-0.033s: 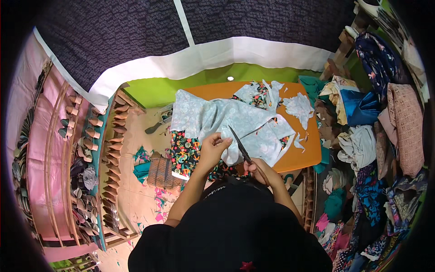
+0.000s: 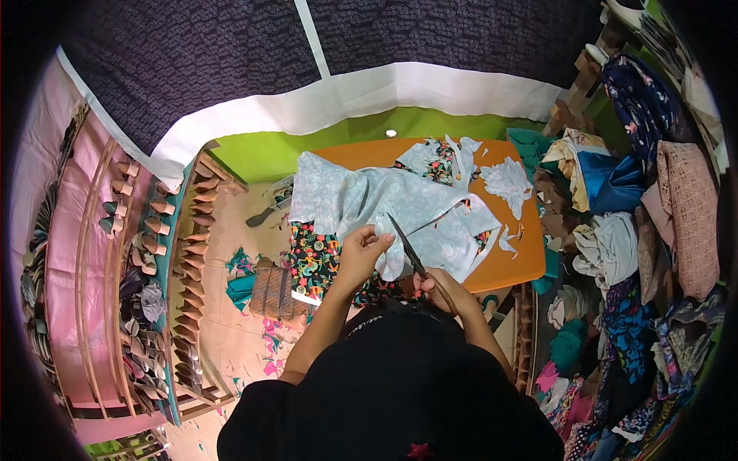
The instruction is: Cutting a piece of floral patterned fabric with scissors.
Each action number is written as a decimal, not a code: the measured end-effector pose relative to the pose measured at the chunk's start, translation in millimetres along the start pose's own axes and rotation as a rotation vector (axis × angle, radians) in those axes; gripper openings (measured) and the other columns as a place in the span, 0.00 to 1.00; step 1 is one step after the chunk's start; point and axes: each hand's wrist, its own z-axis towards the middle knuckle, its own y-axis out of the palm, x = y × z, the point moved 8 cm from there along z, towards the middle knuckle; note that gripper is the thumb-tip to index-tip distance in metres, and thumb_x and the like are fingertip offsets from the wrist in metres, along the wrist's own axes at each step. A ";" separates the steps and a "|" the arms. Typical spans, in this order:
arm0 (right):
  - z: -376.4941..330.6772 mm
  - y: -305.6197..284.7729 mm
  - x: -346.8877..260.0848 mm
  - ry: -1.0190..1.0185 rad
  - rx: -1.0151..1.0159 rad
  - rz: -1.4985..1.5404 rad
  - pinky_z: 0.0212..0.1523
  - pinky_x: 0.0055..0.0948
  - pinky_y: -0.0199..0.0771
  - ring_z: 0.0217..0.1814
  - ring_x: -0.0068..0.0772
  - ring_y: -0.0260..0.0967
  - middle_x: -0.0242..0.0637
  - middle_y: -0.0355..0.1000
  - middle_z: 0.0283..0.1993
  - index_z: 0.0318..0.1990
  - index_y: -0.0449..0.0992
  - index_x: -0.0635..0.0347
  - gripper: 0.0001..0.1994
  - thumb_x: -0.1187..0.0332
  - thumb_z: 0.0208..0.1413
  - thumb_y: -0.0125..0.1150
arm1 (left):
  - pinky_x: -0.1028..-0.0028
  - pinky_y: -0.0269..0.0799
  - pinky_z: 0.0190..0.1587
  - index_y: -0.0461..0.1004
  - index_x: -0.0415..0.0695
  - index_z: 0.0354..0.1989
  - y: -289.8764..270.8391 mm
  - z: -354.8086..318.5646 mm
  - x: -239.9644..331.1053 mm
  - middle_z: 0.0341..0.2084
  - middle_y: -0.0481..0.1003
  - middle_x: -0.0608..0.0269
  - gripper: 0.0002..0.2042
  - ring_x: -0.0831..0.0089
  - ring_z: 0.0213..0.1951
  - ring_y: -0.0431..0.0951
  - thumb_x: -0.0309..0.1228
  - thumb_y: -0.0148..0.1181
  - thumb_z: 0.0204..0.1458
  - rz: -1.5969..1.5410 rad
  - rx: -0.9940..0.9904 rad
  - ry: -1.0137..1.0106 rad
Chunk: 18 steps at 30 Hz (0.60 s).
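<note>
A large pale blue-grey cloth lies spread and rumpled over the orange table. Its lower left shows a black floral print; whether that is the same cloth's other face or a second piece, I cannot tell. My left hand pinches the pale cloth between thumb and fingers at the near middle. In my right hand is a pair of dark scissors, fingers wrapped round the handles. The blades point up and left onto the cloth, just right of my left hand.
Cut scraps lie on the orange table. Heaped fabrics crowd the right side. Racks of wooden shoe forms stand at left. On the floor are a brown patterned block and colored offcuts. A dark curtain hangs ahead.
</note>
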 end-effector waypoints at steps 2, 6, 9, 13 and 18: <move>0.4 0.2 -1.2 -0.003 0.003 -0.010 0.19 0.22 0.56 0.19 0.21 0.55 0.29 0.57 0.16 0.21 0.62 0.62 0.43 0.23 0.27 0.25 | 0.85 0.63 0.28 0.70 0.35 0.30 -0.6 0.6 -0.5 0.23 0.72 0.66 0.07 0.85 0.26 0.68 0.26 0.56 0.46 0.005 -0.005 -0.003; 0.4 1.3 -2.2 0.008 -0.004 -0.033 0.19 0.23 0.56 0.18 0.21 0.54 0.29 0.55 0.15 0.19 0.59 0.61 0.42 0.23 0.27 0.24 | 0.85 0.63 0.27 0.70 0.35 0.30 -1.1 2.1 -2.4 0.23 0.72 0.66 0.07 0.85 0.24 0.68 0.26 0.56 0.46 -0.004 -0.022 0.001; 0.2 1.7 0.8 0.063 0.005 -0.042 0.19 0.24 0.56 0.18 0.22 0.53 0.29 0.54 0.15 0.19 0.57 0.60 0.41 0.23 0.28 0.25 | 0.86 0.62 0.26 0.70 0.35 0.30 0.6 1.7 -2.3 0.22 0.72 0.66 0.07 0.85 0.23 0.68 0.26 0.56 0.46 -0.046 -0.016 -0.035; 0.8 -0.2 -3.8 0.009 0.044 -0.068 0.20 0.25 0.56 0.19 0.23 0.53 0.29 0.54 0.15 0.19 0.57 0.61 0.41 0.24 0.30 0.26 | 0.86 0.62 0.25 0.70 0.35 0.30 -0.2 2.6 -3.3 0.22 0.72 0.66 0.07 0.85 0.23 0.68 0.26 0.56 0.46 -0.033 -0.034 -0.024; 0.2 1.6 -1.4 0.013 0.021 -0.086 0.22 0.27 0.57 0.20 0.26 0.53 0.33 0.55 0.16 0.20 0.59 0.64 0.40 0.26 0.35 0.26 | 0.84 0.65 0.30 0.69 0.35 0.32 -2.6 2.8 -8.4 0.25 0.73 0.64 0.07 0.83 0.26 0.70 0.25 0.55 0.46 0.049 -0.050 -0.023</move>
